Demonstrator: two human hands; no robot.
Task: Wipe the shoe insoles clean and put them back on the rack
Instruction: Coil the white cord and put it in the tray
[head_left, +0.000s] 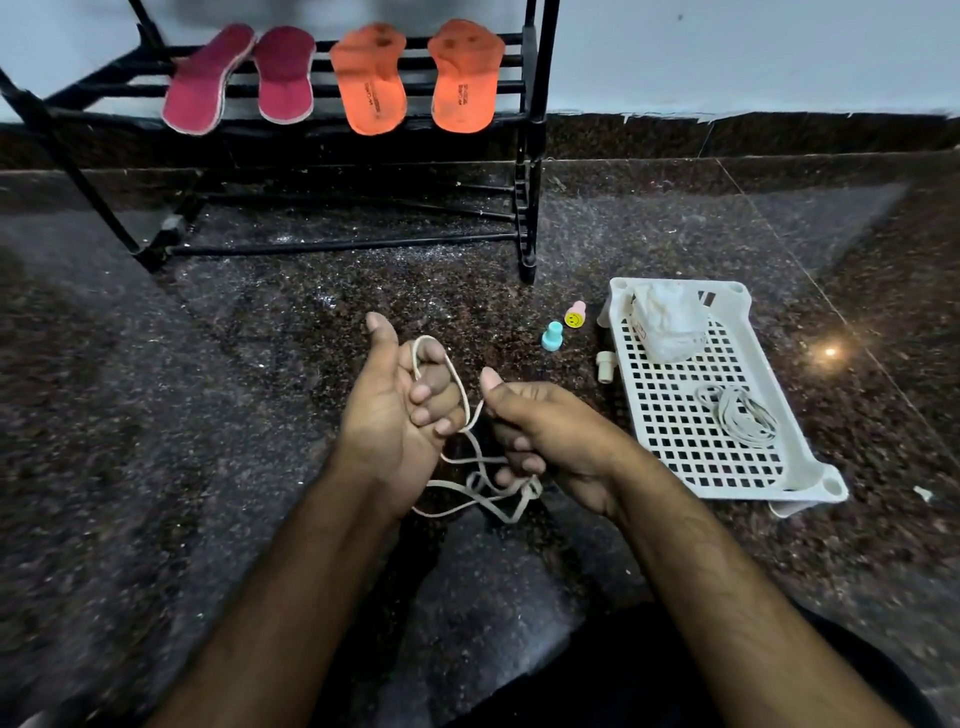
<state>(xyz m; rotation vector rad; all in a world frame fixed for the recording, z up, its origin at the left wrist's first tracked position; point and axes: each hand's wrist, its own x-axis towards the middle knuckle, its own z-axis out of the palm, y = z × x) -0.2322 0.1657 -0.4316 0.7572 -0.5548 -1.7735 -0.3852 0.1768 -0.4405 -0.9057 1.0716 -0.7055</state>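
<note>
Although only the head view was on hand, it showed the task's things plainly: 4 insoles lay on the black rack (524, 130) at 12 o'clock, a maroon pair with the left maroon insole (205, 83) tilted against the right maroon insole (285, 75), and an orange pair, the left orange insole (370, 83) well apart from the right orange insole (464, 78). All 4 rested across the rack's bars, so putting them back looked done; dark marks showed near the tops of the orange 2, and I could not tell whether wiping was finished.

Neither hand touched an insole. The left hand (400, 405), at the centre, had its fingers curled with a pale shoelace (480, 467) looped round them and its thumb raised. The right hand (540, 431), just beside it at 3 o'clock, gripped the same lace in curled fingers, the slack hanging in loose coils below.

At 3 o'clock on the dark floor (156, 415) sat a white perforated tray (691, 415), holding a crumpled white cloth (670, 322) and a second coiled lace (737, 415). My judgement: the work had shifted to the laces.
</note>
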